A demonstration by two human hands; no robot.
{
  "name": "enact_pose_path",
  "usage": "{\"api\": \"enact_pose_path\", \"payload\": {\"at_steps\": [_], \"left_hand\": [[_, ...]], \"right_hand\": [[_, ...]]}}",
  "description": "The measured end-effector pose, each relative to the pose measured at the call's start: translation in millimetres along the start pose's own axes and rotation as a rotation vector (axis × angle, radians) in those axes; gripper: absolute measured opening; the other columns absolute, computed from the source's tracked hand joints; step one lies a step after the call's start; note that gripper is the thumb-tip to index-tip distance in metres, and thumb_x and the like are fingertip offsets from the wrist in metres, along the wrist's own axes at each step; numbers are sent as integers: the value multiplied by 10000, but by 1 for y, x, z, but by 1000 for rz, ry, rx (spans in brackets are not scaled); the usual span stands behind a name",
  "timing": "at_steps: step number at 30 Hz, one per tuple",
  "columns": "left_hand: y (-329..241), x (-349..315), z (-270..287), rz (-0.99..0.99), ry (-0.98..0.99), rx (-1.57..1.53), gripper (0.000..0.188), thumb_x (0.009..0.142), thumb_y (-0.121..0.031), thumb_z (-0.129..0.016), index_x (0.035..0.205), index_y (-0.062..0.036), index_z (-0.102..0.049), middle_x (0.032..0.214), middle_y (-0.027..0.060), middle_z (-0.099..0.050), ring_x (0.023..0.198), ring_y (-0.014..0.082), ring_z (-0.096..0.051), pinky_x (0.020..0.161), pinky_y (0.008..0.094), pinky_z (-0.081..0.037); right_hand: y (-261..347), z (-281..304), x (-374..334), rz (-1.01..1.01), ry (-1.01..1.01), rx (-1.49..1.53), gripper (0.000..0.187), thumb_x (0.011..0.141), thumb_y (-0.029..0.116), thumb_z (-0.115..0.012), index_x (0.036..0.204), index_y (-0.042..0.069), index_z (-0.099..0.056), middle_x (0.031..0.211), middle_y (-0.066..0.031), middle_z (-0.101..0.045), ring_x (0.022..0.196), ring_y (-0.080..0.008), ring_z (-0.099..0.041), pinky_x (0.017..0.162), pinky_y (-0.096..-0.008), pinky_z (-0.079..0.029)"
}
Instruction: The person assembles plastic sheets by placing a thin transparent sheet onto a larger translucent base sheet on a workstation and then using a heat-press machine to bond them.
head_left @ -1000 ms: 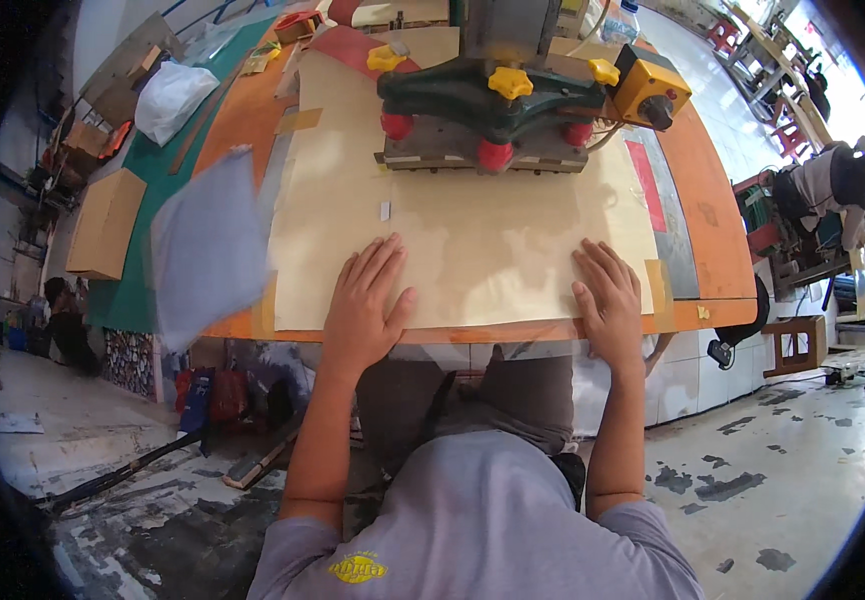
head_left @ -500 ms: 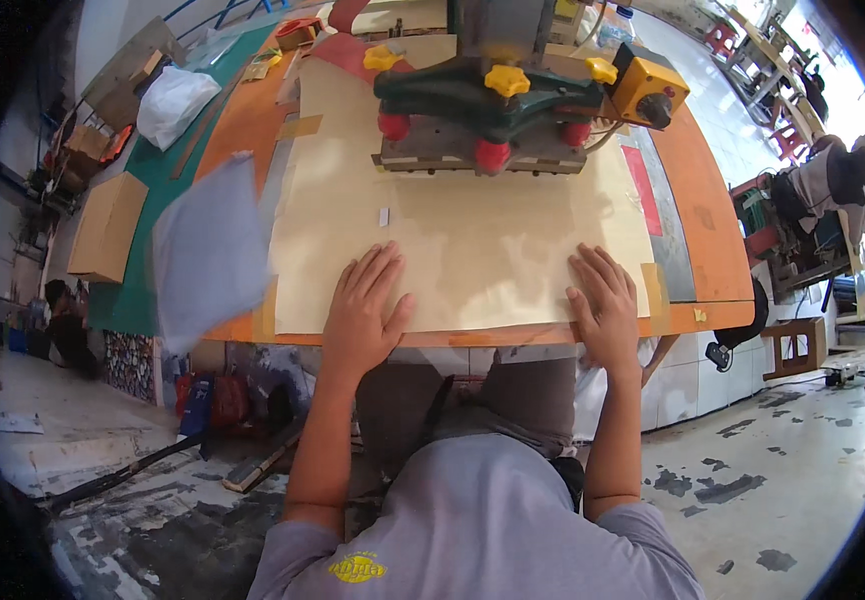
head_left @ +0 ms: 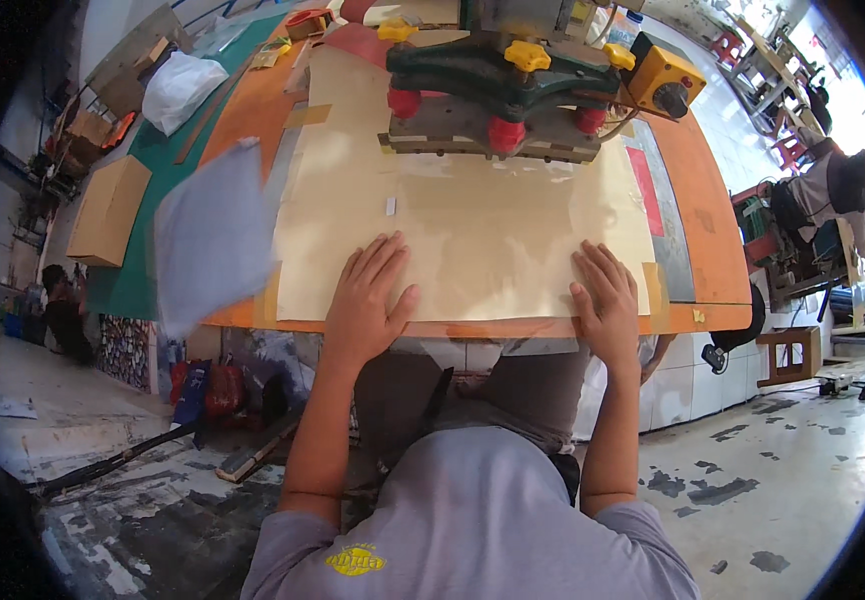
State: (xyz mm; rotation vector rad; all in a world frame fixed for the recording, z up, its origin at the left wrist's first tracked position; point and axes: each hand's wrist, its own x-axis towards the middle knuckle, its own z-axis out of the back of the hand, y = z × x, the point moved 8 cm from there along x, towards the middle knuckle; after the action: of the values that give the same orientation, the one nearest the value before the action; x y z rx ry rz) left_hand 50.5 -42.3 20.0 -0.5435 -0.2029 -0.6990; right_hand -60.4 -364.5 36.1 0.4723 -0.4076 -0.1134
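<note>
Both palms lie down on a large cream-coloured sheet (head_left: 473, 260) that covers the middle of the work table. My left hand (head_left: 371, 295) rests near the sheet's front left part, fingers stretched out and thumb apart. Toward the front right corner lies my right hand (head_left: 605, 300), likewise flat and holding nothing. A small white rectangular piece (head_left: 391, 206) sits on the sheet just beyond my left fingertips. Past both hands stands a press (head_left: 523, 80) with a dark green frame, yellow star knobs, red knobs and a flat metal plate low over the sheet.
On the left are a thin translucent sheet (head_left: 211, 235), a brown cardboard box (head_left: 110, 212) and a white plastic bag (head_left: 181, 90) on a green mat. A yellow control box (head_left: 665, 78) hangs at the press's right. A person (head_left: 68, 315) sits far left.
The whole view has shifted slightly, so the press appears a little farther right and higher. My hands stay flat at the same places on the sheet.
</note>
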Motion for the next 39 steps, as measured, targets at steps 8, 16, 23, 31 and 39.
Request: {"api": "enact_pose_path", "payload": {"at_steps": [8,16,23,31,39], "left_hand": [[0,0,2,-35,-25,-23,518,1075,-328,-587,1465,12,-617,1621,177,-550,1524,396,-481,1268,562,-356],[0,1,1,-11,-17,-15,513,1078,-306,-578,1496,-10,-609,1641,157,-537,1531,382,-477,1284,549,-339],[1,0,2,1,-8,-9,508,1077,-284,-574,1511,-23,-607,1650,141,-533,1543,382,-464,1298,541,-327],[-1,2,2,0,-5,-10,508,1072,-281,-578,1508,-22,-608,1647,139,-536,1542,381,-466,1299,541,-328],[-2,2,3,-7,-9,-18,508,1072,-280,-581,1511,-24,-606,1639,148,-542,1540,380,-470,1300,540,-329]], "right_hand": [[-2,-1,1,3,10,-3,430,1037,311,-676,1424,130,-724,1584,-81,-618,1546,-319,-481,1295,-528,-315],[-2,-1,0,-10,15,-11,438,1033,317,-679,1427,130,-722,1594,-81,-608,1544,-318,-481,1298,-525,-312],[0,-1,1,9,1,-8,443,1027,322,-692,1412,106,-727,1576,-98,-623,1532,-329,-495,1287,-531,-321],[1,1,2,10,-5,-21,433,1027,326,-690,1393,99,-735,1563,-93,-634,1524,-330,-504,1284,-529,-326],[-2,0,2,3,13,-33,445,1035,343,-678,1405,100,-725,1572,-94,-624,1530,-327,-496,1288,-525,-321]]}}
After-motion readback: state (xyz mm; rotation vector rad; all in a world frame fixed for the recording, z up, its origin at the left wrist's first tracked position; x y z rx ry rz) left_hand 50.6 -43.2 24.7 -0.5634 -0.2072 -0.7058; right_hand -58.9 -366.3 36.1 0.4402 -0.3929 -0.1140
